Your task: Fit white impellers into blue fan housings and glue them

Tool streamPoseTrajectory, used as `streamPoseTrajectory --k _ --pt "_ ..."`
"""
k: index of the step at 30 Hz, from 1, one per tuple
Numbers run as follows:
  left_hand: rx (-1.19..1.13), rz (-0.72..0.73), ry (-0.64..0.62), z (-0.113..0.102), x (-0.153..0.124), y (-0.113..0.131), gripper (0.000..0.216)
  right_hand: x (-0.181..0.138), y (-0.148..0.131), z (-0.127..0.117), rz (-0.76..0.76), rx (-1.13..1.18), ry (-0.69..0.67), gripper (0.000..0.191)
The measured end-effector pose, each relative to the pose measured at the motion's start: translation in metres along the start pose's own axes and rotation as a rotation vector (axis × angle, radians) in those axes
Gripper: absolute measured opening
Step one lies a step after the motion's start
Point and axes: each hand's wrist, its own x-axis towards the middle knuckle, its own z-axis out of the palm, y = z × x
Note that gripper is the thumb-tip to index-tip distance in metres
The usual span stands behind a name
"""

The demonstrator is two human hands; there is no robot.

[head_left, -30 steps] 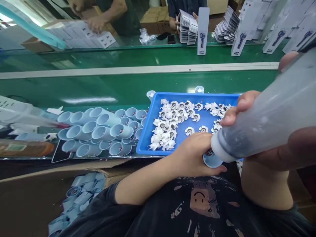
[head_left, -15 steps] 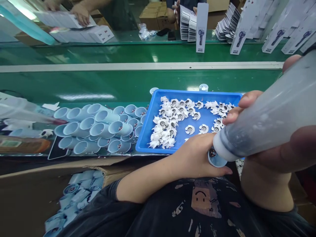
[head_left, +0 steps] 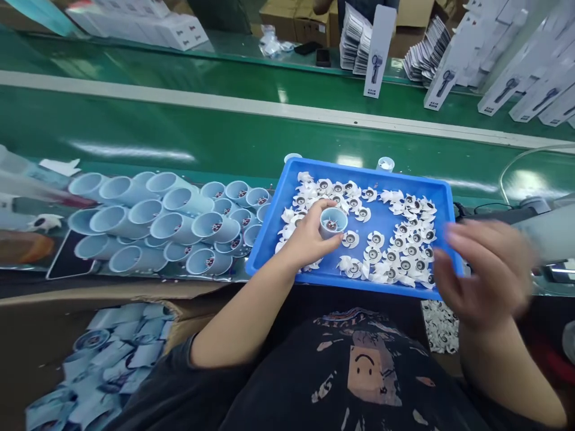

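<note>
At the green counter (head_left: pixel 215 140), the right hand (head_left: pixel 489 269) is blurred beside the right rim of the blue tray (head_left: pixel 381 218), its grip impossible to tell; the left hand (head_left: pixel 309 234) grasps a cup (head_left: pixel 335 214), mouth up, above the tray. The cup lies well to the right hand's left; rotors (head_left: pixel 405 264) lie between; boxes (head_left: pixel 380 54) stand beyond.
</note>
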Motion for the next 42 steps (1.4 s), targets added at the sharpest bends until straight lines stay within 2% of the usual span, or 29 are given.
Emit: streamPoseTrajectory --k 1,2,3,6,9,12,16,18,24,27,30,36,42 --pt "0.015 0.024 -0.002 0.001 0.0 0.001 0.054 0.011 0.001 0.013 0.015 -0.124 -0.163 0.022" --pt "0.029 0.043 -0.009 0.003 0.0 0.003 0.052 0.024 0.006 0.027 0.084 -0.304 -0.425 0.025" --pt "0.042 0.059 -0.017 0.004 0.0 0.004 0.051 0.036 0.012 0.042 0.124 -0.36 -0.526 0.026" --pt "0.069 0.094 -0.035 0.006 0.0 0.004 0.05 0.063 0.034 0.082 0.167 -0.44 -0.693 0.017" --pt "0.074 0.115 -0.042 0.006 0.0 0.003 0.051 0.071 0.047 0.105 0.193 -0.48 -0.763 0.017" --pt "0.076 0.13 -0.054 0.005 0.001 0.004 0.053 0.068 0.049 0.111 0.22 -0.453 -0.755 0.022" --pt "0.04 0.202 -0.047 0.004 -0.002 0.006 0.053 0.058 0.039 0.105 0.273 -0.281 -0.657 0.022" --pt "-0.009 0.252 -0.036 0.003 -0.004 0.007 0.053 0.052 0.031 0.097 0.286 -0.114 -0.594 0.023" --pt "-0.05 0.303 -0.045 0.003 -0.011 0.007 0.058 0.021 0.0 0.077 0.246 0.576 -0.484 0.044" --pt "0.017 0.372 -0.078 0.006 -0.012 0.007 0.062 0.006 -0.016 0.076 0.221 0.758 -0.404 0.043" --pt "0.104 0.471 -0.052 0.009 -0.014 0.01 0.055 -0.003 -0.032 0.074 0.193 0.784 -0.299 0.035" --pt "0.28 0.658 0.063 0.016 -0.032 0.021 0.03 -0.005 -0.065 0.056 0.097 0.541 -0.164 0.012" --pt "0.301 0.644 0.199 0.024 -0.047 0.023 0.034 0.001 -0.068 0.064 0.004 0.431 -0.148 0.012"
